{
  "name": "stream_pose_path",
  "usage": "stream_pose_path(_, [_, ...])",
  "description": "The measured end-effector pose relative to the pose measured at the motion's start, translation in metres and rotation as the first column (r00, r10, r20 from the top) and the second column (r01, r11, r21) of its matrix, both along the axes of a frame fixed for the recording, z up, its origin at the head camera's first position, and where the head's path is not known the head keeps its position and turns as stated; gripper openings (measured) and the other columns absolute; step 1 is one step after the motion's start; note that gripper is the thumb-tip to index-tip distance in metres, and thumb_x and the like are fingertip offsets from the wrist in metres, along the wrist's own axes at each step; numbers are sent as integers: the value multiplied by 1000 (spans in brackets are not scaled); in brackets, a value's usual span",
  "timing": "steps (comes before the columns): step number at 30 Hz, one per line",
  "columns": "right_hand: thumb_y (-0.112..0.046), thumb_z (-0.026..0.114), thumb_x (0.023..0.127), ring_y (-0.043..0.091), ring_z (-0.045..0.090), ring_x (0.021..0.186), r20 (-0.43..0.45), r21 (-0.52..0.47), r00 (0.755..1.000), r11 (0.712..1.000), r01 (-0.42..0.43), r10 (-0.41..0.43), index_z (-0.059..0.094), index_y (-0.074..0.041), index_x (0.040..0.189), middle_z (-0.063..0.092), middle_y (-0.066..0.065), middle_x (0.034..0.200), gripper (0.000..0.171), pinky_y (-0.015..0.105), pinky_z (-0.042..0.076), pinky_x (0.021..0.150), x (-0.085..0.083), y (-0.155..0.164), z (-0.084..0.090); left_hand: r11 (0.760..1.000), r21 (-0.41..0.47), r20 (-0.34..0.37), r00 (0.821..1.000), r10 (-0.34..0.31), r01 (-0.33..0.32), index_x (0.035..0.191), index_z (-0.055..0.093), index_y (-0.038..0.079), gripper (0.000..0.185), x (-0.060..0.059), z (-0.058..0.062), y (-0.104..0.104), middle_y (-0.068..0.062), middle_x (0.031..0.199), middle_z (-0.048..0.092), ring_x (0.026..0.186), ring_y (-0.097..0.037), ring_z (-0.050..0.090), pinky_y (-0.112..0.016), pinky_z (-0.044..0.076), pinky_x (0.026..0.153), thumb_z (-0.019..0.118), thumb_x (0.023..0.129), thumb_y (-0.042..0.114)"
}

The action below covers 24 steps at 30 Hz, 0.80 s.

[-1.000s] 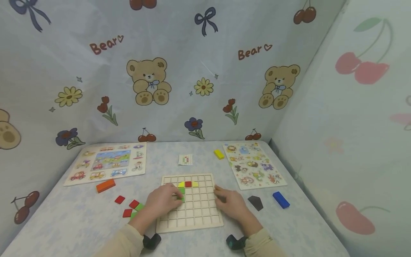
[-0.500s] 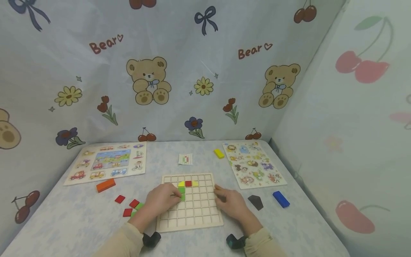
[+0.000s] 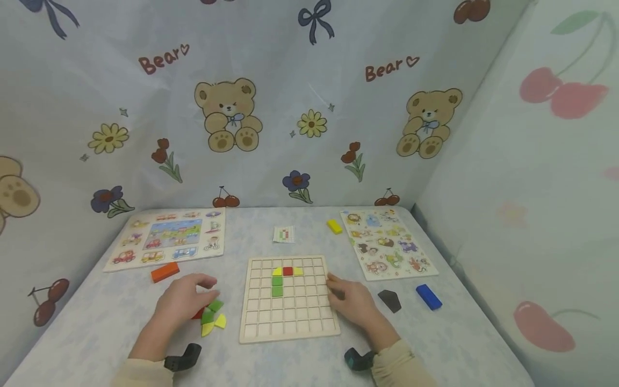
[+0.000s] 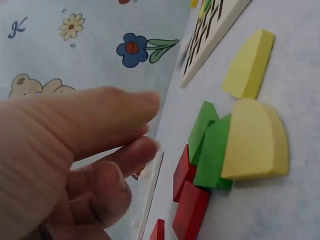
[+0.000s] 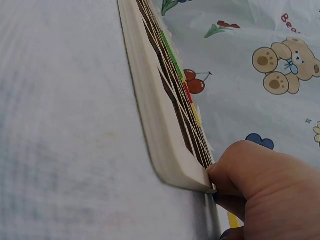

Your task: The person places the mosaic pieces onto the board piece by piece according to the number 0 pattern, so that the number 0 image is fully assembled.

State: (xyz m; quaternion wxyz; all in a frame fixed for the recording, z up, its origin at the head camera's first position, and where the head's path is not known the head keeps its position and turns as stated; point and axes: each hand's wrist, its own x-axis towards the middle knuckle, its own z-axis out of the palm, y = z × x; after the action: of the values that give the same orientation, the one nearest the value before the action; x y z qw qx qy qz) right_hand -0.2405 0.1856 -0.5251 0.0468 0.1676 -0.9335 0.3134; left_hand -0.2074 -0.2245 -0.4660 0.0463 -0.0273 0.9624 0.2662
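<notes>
A wooden grid board (image 3: 295, 325) lies before me, with a red square (image 3: 287, 271) between two yellow rounded tiles (image 3: 298, 272). Two green squares (image 3: 277, 291) sit below the left yellow one. My left hand (image 3: 181, 301) is over the loose tiles left of the board, its fingers bent with a gap to the thumb and nothing held. In the left wrist view, green tiles (image 4: 212, 155), red tiles (image 4: 190, 210) and yellow quarter-round tiles (image 4: 255, 142) lie just beyond the fingertips. My right hand (image 3: 355, 301) pinches the board's right edge, thumb on its rim; some fingers are hidden.
A small pattern card (image 3: 283, 234) lies behind the board. Picture puzzles stand at the back left (image 3: 164, 239) and back right (image 3: 389, 244). Orange (image 3: 165, 272), yellow (image 3: 335, 226) and blue blocks (image 3: 428, 296) and a dark pentagon (image 3: 389, 300) lie around.
My left hand has left the green square on the board and moved left to the loose tiles. The right hand stays at the board's edge. The head view has shifted slightly.
</notes>
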Motion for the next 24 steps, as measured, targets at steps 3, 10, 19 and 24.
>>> stream_pose_path(3, [-19, 68, 94, 30, 56, 136, 7, -3, 1000, 1000, -6, 6, 70, -9, 132, 60, 0, 146, 40, 48, 45, 111, 1, 0, 1, 999, -6, 62, 997, -44, 44, 110, 73, 20, 34, 3, -8, -5, 4, 97, 70, 84, -14, 62, -39, 50, 70, 84, 84, 38])
stream_pose_path(10, [-20, 68, 94, 30, 56, 137, 16, -13, 1000, 1000, -6, 6, 69, -8, 133, 60, 1, 146, 40, 48, 44, 112, 1, 0, 0, 995, -54, 66, 995, -79, 82, 106, 71, 21, 37, 4, -13, 0, 8, 94, 69, 83, -11, 61, -39, 49, 70, 89, 79, 39])
stream_pose_path(19, [-19, 69, 94, 29, 57, 135, -6, -16, 1000, 1000, -19, 19, 70, -9, 131, 62, 1, 145, 39, 47, 46, 110, 1, 1, -2, 992, -76, -11, 995, -101, 100, 105, 74, 22, 26, 2, -18, 13, 8, 98, 72, 85, -11, 64, -41, 53, 73, 85, 82, 27])
stream_pose_path(24, [-21, 69, 94, 29, 58, 134, -13, -16, 1000, 1000, -13, 13, 71, -9, 131, 62, 0, 144, 39, 47, 46, 110, 1, 1, 0, 991, -21, -74, 988, -133, 131, 99, 75, 31, 18, 5, -9, 42, 12, 103, 72, 92, -12, 63, -40, 52, 76, 84, 83, 28])
